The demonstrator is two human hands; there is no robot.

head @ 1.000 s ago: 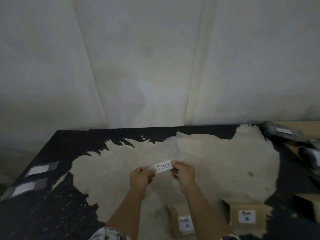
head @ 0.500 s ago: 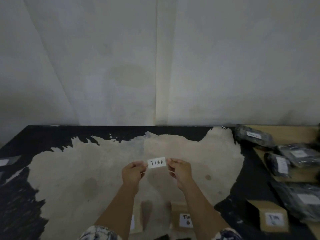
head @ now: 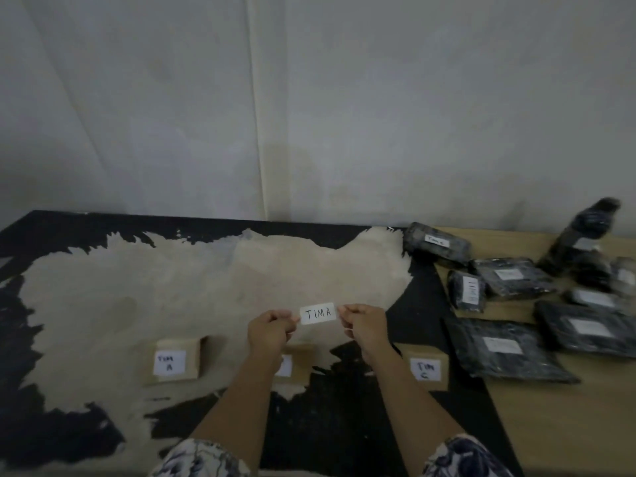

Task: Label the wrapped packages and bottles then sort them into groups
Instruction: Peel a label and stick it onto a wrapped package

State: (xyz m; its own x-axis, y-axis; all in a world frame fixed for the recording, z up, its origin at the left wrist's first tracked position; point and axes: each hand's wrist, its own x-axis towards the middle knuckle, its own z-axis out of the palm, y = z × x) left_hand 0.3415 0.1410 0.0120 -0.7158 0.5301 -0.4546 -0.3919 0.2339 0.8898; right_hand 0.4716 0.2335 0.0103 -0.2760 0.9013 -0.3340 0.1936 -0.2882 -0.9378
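A small white label [head: 317, 313] reading "TIM A" hangs in the air above the table, stretched between my two hands. My left hand [head: 272, 332] pinches its left end and my right hand [head: 363, 327] pinches its right end. Below them stand three brown boxes with white tags: one marked "TIM A" [head: 175, 360] at the left, a middle one [head: 296, 364] partly hidden by my left arm, and one marked "TIM C" [head: 426, 368] at the right. Several black wrapped packages [head: 506, 349] with white labels lie on the wooden surface [head: 550, 425] at the right. A black wrapped bottle [head: 581, 235] stands behind them.
The table [head: 327, 414] is black with a large worn beige patch [head: 206, 287]. A grey-white wall [head: 309, 115] rises directly behind it. The wooden surface adjoins the table's right side.
The view has swung right and down, bringing the three brown boxes and more black packages into sight. Both hands still hold the label the same way.
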